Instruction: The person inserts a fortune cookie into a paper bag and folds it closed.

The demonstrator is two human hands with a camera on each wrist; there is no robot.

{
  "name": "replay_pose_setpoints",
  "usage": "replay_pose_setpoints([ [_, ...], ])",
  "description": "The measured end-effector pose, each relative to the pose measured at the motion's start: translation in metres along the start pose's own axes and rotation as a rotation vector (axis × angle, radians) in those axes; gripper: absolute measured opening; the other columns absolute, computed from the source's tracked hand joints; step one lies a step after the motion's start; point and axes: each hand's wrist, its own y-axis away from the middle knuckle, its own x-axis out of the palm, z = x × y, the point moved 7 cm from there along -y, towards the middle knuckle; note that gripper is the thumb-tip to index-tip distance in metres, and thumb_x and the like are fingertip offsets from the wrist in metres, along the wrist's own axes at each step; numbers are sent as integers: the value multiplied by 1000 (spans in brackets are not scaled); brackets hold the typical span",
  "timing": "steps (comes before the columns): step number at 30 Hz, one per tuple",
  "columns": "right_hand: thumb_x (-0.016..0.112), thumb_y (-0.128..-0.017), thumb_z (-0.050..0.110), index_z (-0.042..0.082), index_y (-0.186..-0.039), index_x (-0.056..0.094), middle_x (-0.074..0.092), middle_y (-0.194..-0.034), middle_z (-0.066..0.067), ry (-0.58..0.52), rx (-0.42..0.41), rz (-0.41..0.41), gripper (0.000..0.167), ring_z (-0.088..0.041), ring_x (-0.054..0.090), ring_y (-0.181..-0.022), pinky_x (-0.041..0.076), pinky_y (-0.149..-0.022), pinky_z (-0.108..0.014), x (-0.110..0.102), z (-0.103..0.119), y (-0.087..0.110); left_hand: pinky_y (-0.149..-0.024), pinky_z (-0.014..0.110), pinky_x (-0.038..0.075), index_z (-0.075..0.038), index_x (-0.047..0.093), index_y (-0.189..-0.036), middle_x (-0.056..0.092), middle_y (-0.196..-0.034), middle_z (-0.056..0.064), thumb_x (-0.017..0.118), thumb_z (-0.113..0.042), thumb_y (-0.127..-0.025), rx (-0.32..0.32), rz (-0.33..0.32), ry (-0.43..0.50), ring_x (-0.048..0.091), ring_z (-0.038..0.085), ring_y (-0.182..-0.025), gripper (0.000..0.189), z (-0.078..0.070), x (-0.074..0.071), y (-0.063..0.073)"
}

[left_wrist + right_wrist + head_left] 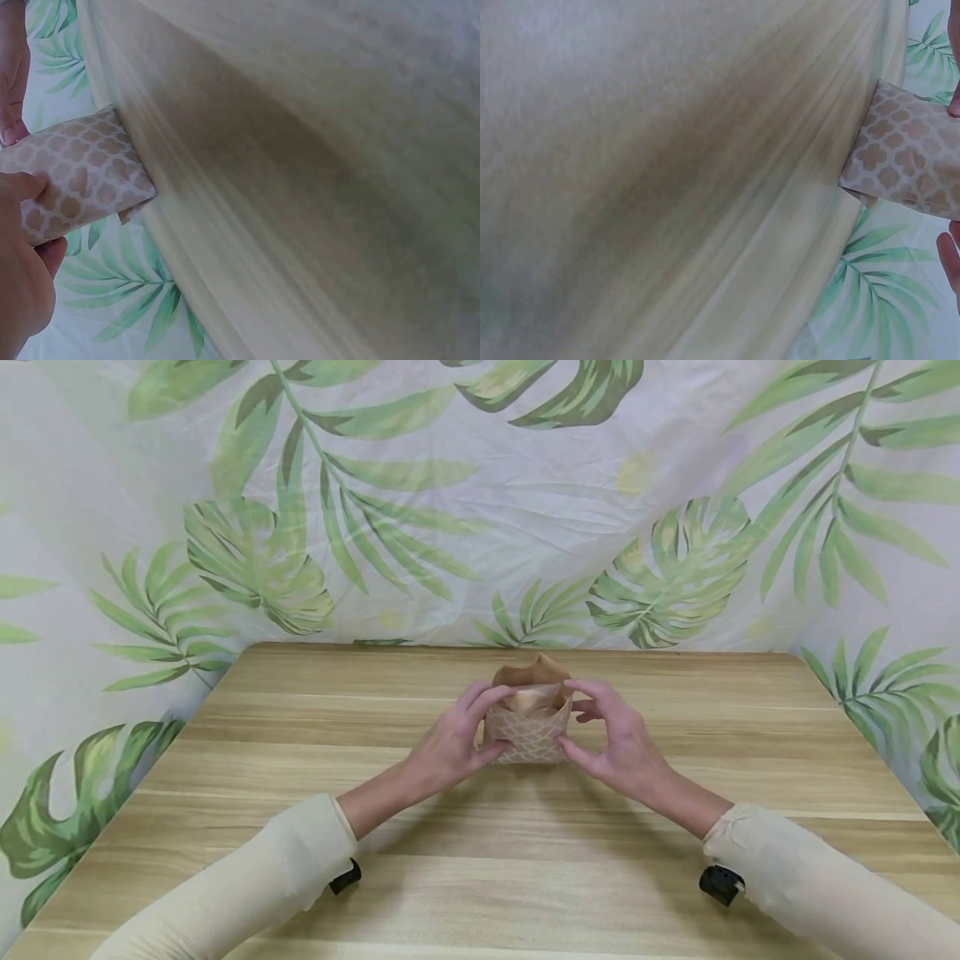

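A small brown paper bag point(528, 739) with a white lattice pattern stands on the wooden table, its top gaping upward. Something pale point(534, 697) shows inside the mouth. My left hand point(448, 739) grips the bag's left side, thumb on the patterned front and fingers up at the rim. On the opposite side my right hand point(621, 743) pinches the bag's edge, thumb low at the front and forefinger at the upper rim. The left wrist view shows the left thumb pressed flat on the patterned paper point(82, 169). In the right wrist view the bag's lower corner point(877, 161) meets the tabletop.
The light wooden table point(480, 893) spreads out on all sides of the bag, its far edge close behind. Beyond hangs a white cloth with green leaf prints point(420, 527). Small black devices point(722, 885) sit under both cream sleeves.
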Motion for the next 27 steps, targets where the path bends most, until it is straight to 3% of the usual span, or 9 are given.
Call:
replay_pose_setpoints([
  [7,88,-71,-10,-8,-135,55,64,-125,-23,78,-68,25,72,-32,73,-89,63,-72,-42,-1,5,-5,-81,38,61,-2,52,-132,59,-124,18,90,1,-77,15,16,-75,69,30,-97,67,-3,-7,-2],
  [16,84,-73,7,-6,-127,62,64,-126,-21,161,-59,81,60,-23,68,-90,59,-70,-31,0,8,-11,-79,37,62,0,59,-124,62,-123,19,92,-6,-76,30,46,-118,70,29,-94,58,-7,-11,-8],
  [21,82,-75,15,-5,-125,64,62,-126,-20,200,-71,112,58,-26,68,-94,61,-74,-38,2,10,-15,-72,34,60,-3,64,-113,60,-118,15,93,-12,-76,42,79,-136,68,25,-90,48,-10,-12,-16],
  [27,82,-77,20,-2,-122,66,61,-128,-18,220,-50,150,53,-29,69,-98,61,-78,-42,5,9,-16,-65,28,55,-6,69,-107,56,-118,13,93,-22,-77,-2,134,-199,62,19,-78,41,-9,-10,-17],
])
